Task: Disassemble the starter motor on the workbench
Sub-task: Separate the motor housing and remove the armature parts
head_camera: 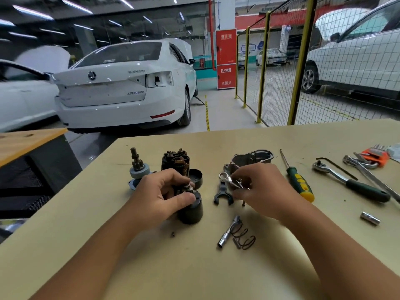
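**Both hands closed on starter parts**

Head view: your left hand (166, 192) curls its fingers and thumb around the black solenoid (190, 210), which stands upright at the middle of the workbench (151, 267). Your right hand (257, 187) pinches a small shiny wrench (230, 179) above the black shift fork (223, 194). Behind your hands stand one armature (175, 162), one pinion gear assembly (138, 165), one black end cap (195, 177) and one grey nose housing (251, 159). Nearer you lie one socket extension (229, 231) and one spring (243, 236), touching. To the right: one screwdriver (297, 178), one ratchet (350, 181), one loose socket (370, 218).
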A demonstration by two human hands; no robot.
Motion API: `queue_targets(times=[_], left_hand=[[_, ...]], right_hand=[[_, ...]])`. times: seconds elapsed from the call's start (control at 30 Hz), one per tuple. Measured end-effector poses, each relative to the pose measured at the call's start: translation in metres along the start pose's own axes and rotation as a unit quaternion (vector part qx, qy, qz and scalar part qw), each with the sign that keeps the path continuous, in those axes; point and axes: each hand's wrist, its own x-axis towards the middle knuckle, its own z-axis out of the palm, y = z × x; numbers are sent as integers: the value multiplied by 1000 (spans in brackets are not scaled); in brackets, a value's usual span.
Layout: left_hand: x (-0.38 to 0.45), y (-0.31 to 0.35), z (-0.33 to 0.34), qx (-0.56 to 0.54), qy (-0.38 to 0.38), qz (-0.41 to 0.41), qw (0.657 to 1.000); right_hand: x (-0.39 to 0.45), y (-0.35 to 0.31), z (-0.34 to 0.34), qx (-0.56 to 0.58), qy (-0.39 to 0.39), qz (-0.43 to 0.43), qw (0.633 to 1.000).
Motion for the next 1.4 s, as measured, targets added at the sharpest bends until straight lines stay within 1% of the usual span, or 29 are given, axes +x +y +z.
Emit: queue_targets(times=[0.07, 0.1, 0.13, 0.2, 0.23, 0.33, 0.47, 0.6, 0.7, 0.77, 0.8, 0.87, 0.93, 0.97, 1.03, 1.1, 1.13, 1.17, 1.23, 1.3, 1.4], left_hand=[[-1, 2, 0, 9, 17, -3, 1000], [-3, 3, 1, 33, 33, 9, 999], [-4, 3, 3, 70, 56, 34, 995], [-7, 6, 8, 161, 113, 90, 976], [-8, 8, 12, 188, 132, 95, 969], [-9, 19, 21, 226, 166, 69, 957], [-9, 27, 24, 267, 190, 41, 944], [-8, 30, 27, 268, 210, 24, 940], [-4, 27, 23, 227, 214, -7, 950], [-3, 27, 19, 222, 215, -18, 951], [-2, 26, 17, 226, 212, -21, 951], [1, 28, 11, 232, 192, -42, 953], [5, 32, 3, 252, 163, -75, 951], [8, 35, 0, 272, 146, -92, 947], [15, 42, 0, 316, 115, -119, 934], [19, 49, 2, 351, 105, -134, 921], [20, 50, 4, 362, 110, -137, 916], [22, 50, 5, 366, 119, -138, 912], [22, 47, 8, 352, 142, -138, 915], [20, 45, 13, 339, 159, -134, 918], [19, 45, 15, 358, 164, -139, 909]], right_hand=[[2, 0, -1, -18, -12, 8, 1000], [2, 1, -1, -28, -18, 10, 999], [2, 1, -1, -36, -24, 13, 999], [2, 1, -2, -48, -31, 19, 998], [2, 2, -2, -55, -38, 19, 998], [1, 1, -4, -73, -49, 19, 996], [1, -2, -6, -88, -68, 25, 994], [-1, -3, -7, -100, -75, 18, 992], [-3, -3, -6, -109, -79, 20, 991], [-3, -5, -6, -101, -76, 23, 992], [-3, -7, -6, -98, -62, 22, 993], [-3, -12, -4, -89, -1, 8, 996], [-6, -20, 2, -44, 58, -27, 997], [-9, -26, 6, -4, 61, -54, 997], [-15, -40, 14, 56, 7, -109, 992], [-17, -49, 25, 31, -59, -150, 986], [-17, -51, 32, 3, -77, -158, 984], [-16, -53, 38, -27, -83, -157, 984], [-15, -56, 46, -67, -70, -140, 985], [-13, -57, 51, -79, -45, -134, 987], [-11, -56, 51, -86, -43, -145, 985]])
